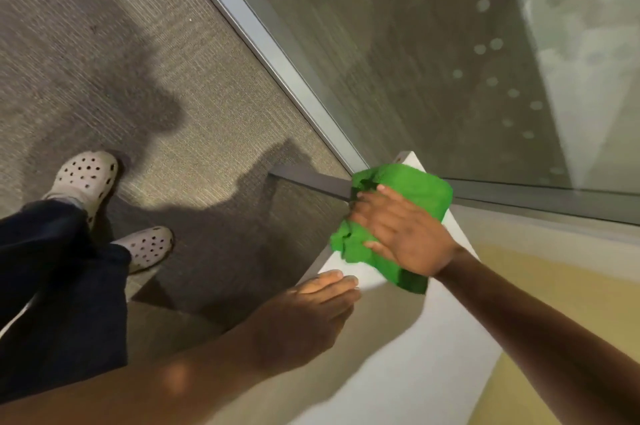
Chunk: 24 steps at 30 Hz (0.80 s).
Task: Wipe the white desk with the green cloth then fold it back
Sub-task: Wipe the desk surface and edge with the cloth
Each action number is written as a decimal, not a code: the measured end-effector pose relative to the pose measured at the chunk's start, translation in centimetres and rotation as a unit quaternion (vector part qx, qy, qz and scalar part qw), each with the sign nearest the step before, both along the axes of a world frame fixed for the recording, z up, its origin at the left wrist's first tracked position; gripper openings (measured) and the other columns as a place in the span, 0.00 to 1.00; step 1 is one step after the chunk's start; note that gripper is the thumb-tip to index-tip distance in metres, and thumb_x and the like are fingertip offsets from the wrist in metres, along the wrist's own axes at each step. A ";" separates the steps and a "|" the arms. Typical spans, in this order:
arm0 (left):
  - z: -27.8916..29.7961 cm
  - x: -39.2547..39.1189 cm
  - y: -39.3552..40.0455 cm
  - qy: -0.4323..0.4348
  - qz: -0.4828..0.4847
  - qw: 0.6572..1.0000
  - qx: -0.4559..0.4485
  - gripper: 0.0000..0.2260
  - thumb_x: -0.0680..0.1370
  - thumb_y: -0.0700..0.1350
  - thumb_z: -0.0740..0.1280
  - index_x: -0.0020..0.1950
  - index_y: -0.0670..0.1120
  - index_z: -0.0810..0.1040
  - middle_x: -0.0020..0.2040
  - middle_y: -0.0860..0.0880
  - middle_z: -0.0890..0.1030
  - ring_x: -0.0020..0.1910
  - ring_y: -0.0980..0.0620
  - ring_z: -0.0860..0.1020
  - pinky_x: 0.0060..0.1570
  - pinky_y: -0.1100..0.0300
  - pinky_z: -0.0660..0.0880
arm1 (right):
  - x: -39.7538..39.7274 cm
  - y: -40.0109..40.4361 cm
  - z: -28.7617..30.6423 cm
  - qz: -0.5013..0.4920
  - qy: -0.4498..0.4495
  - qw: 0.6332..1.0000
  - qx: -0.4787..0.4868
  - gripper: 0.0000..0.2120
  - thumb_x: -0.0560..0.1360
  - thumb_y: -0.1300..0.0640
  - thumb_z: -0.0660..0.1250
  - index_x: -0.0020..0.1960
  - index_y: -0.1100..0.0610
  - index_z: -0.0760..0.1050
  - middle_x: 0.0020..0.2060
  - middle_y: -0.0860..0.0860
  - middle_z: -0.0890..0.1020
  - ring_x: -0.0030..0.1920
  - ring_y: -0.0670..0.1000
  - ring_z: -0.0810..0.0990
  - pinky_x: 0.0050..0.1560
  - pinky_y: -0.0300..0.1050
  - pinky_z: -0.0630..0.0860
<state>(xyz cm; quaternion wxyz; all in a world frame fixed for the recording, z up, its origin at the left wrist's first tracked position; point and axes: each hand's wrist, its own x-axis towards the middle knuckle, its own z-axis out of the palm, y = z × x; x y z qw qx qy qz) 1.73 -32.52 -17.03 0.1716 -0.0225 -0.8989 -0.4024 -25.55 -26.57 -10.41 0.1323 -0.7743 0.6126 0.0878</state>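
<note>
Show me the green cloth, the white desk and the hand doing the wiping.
green cloth [412, 182]: head view, upper bunched part.
white desk [415, 365]: head view, bare top.
right hand [405, 230]: head view, back of the hand.

no readable text (anywhere)

Grey-brown ribbed carpet covers the floor, crossed by soft dark shadows. A metal-framed glass partition runs diagonally along the carpet's far edge, its pane dotted with pale frosted circles. Beyond the partition's lower rail lies yellowish flooring.
</note>
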 end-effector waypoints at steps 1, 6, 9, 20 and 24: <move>0.0 0.0 -0.2 0.000 -0.012 1.000 -0.008 0.18 0.88 0.43 0.52 0.65 0.44 0.82 0.69 0.47 0.81 0.70 0.47 0.79 0.79 0.50 0.67 | -1.1 -0.4 0.2 -0.020 0.005 1.000 0.002 0.25 0.88 0.47 0.54 0.73 0.63 0.76 0.67 0.61 0.82 0.75 0.59 0.73 0.85 0.55 0.54; 0.6 0.0 -0.8 0.014 -0.018 1.000 -0.021 0.17 0.88 0.42 0.55 0.63 0.44 0.84 0.69 0.47 0.82 0.70 0.47 0.79 0.79 0.51 0.67 | -2.7 -2.1 1.6 -0.135 0.040 0.990 0.027 0.24 0.87 0.49 0.54 0.70 0.65 0.77 0.65 0.62 0.82 0.72 0.62 0.77 0.82 0.62 0.60; 0.8 0.2 -1.1 0.025 0.004 1.000 -0.009 0.12 0.83 0.42 0.64 0.63 0.45 0.84 0.67 0.48 0.83 0.69 0.49 0.80 0.80 0.53 0.65 | 1.4 -1.9 1.1 -0.163 0.035 0.986 0.010 0.22 0.86 0.51 0.57 0.67 0.66 0.79 0.62 0.62 0.83 0.70 0.62 0.78 0.83 0.61 0.60; 0.7 0.6 -1.5 -0.017 -0.043 0.999 0.002 0.22 0.80 0.50 0.68 0.73 0.43 0.78 0.77 0.47 0.76 0.78 0.48 0.72 0.80 0.50 0.66 | -2.7 -3.0 0.2 -0.247 0.057 0.967 -0.032 0.23 0.88 0.49 0.53 0.62 0.66 0.79 0.58 0.63 0.83 0.68 0.63 0.78 0.82 0.61 0.61; 0.6 0.7 -1.4 -0.025 -0.057 0.997 -0.038 0.28 0.80 0.53 0.67 0.77 0.42 0.74 0.81 0.44 0.71 0.82 0.45 0.67 0.84 0.48 0.56 | 2.8 -2.1 0.6 -0.248 0.029 0.968 -0.041 0.22 0.87 0.51 0.57 0.64 0.68 0.79 0.61 0.64 0.83 0.70 0.62 0.76 0.84 0.59 0.58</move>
